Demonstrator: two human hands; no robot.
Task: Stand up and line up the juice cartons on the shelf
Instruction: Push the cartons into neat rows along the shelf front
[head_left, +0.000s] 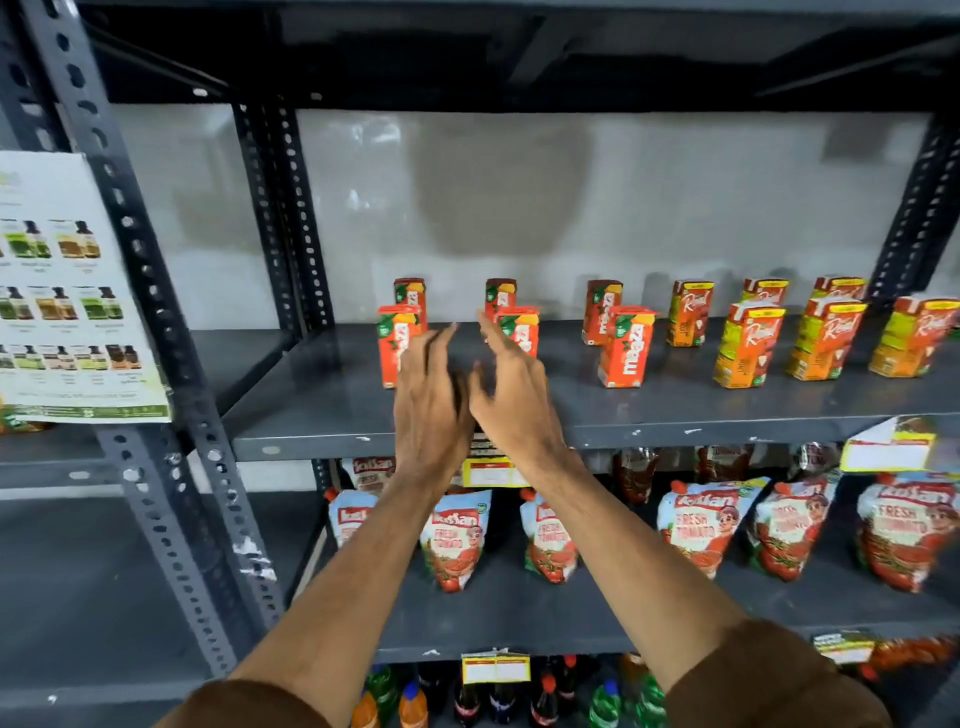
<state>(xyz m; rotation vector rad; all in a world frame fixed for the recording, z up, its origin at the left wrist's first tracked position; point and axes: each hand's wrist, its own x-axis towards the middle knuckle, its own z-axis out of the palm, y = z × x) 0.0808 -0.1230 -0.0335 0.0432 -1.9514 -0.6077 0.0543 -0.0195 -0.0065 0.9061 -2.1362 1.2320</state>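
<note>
- We see a shelf (675, 410) of grey painted metal, matt, chipped along its front edge.
- We see juice cartons (626, 347) of printed card with a slight sheen.
- We see glossy plastic ketchup pouches (698, 525).
- We see a smooth paper poster (67, 291).

Tomato pouches (693, 525), bottles (605, 701), product poster (72, 291)

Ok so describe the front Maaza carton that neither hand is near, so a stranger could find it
Start at the grey metal shelf holding the juice cartons. Orange-red Maaza cartons stand left of the yellow-topped Real cartons. It is the rightmost front Maaza carton, standing clear of both hands and nearest the Real cartons.
</note>
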